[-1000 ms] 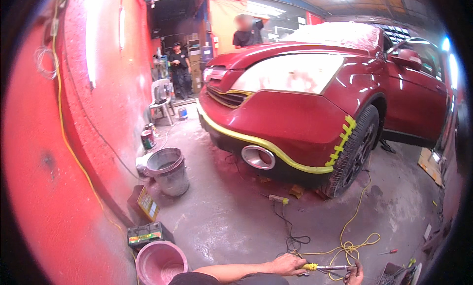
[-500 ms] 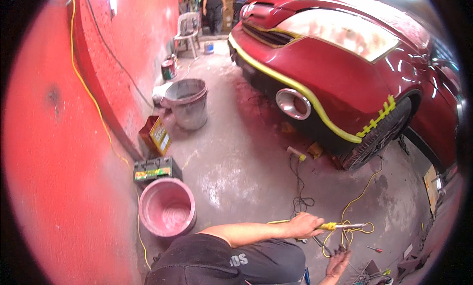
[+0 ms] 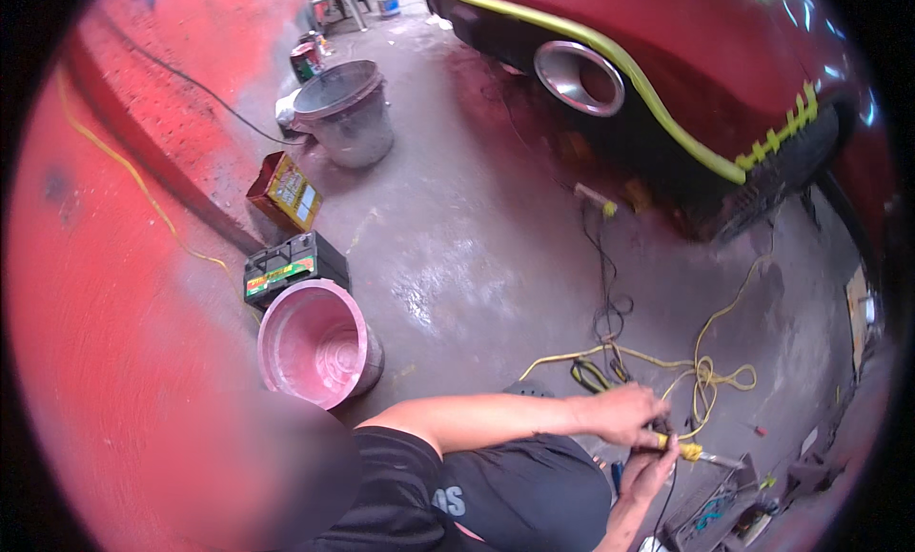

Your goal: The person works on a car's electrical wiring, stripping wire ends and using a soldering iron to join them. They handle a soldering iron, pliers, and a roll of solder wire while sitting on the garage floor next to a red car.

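Both my hands meet around a yellow-handled tool with a metal shaft [image 3: 696, 452], possibly a soldering iron, its shaft pointing right and slightly down. My left hand [image 3: 624, 414] reaches across from the left and closes over the handle's near end. From below, my right hand [image 3: 653, 471] wraps the handle, thumb along it and fingertips darkened. Where their fingers overlap, part of the handle is hidden. A dark cord [image 3: 673, 500] trails down beside my right wrist. Just beyond the hands, a yellow cord [image 3: 705, 376] lies in loops on the floor.
A red car [image 3: 705, 66] with yellow trim stands ahead. On the left are a pink bucket [image 3: 276, 361], a battery [image 3: 329, 256], a square tin [image 3: 286, 194] and a grey bucket [image 3: 348, 123] by the red wall. A tool tray [image 3: 701, 523] sits lower right.
My right hand, open and apart before, has come up and closed on the tool beside my left. The tool has turned more downward. The view has tilted lower.
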